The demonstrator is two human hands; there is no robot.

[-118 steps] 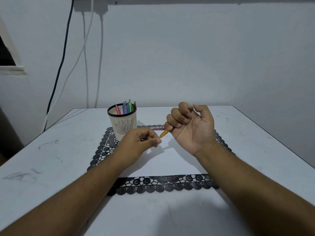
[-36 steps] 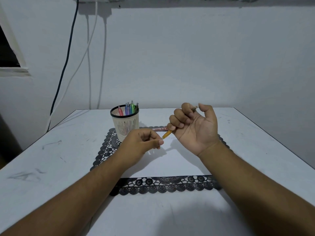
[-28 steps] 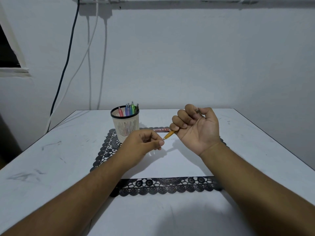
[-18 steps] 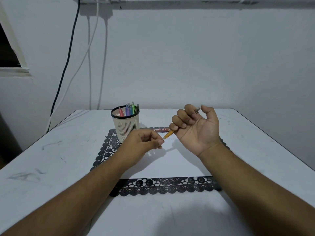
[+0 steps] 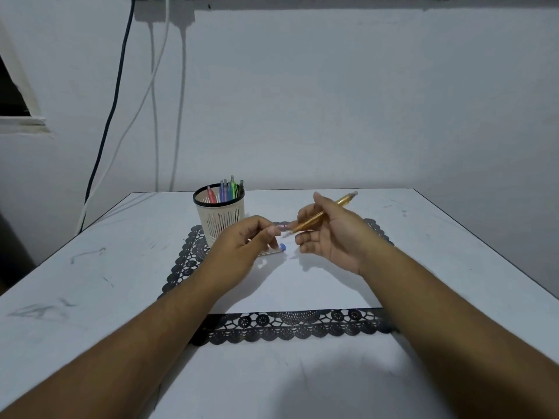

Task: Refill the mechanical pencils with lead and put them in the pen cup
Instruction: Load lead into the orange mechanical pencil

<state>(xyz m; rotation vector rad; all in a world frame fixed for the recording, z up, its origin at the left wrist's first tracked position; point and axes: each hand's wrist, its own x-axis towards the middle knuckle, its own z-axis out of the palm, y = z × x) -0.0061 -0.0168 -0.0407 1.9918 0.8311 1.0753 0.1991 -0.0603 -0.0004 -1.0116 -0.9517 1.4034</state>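
A: What does the right hand (image 5: 329, 237) carry?

B: An orange mechanical pencil (image 5: 321, 216), held aslant between thumb and fingers above the middle of the table (image 5: 453, 267). Its tip points down and to the left; its clear cap end rises toward the table's far right corner. The remaining fingers are loosely spread below the barrel.

A: And the left hand (image 5: 242, 246)?

B: It hovers just left of the pencil tip, thumb and forefinger pinched narrow. Whether a lead sits in that pinch is too fine to tell. A slim lead case with a blue cap (image 5: 276, 248) shows beneath its fingers; whether the hand holds it or it lies on the surface cannot be told.

A: Where is the pen cup (image 5: 220, 216)?

B: Upright on the far left corner of the black lace-edged mat (image 5: 290, 329), which lies at the table's centre. The cup is cream, slotted, with a dark rim, and holds several coloured pencils (image 5: 227, 192) standing tips down.

A: Anything else on the mat?

B: A dark red lead tube (image 5: 282, 226) lies flat near the mat's far edge, between the two hands. Behind the table, cables (image 5: 157, 116) hang down the white wall.
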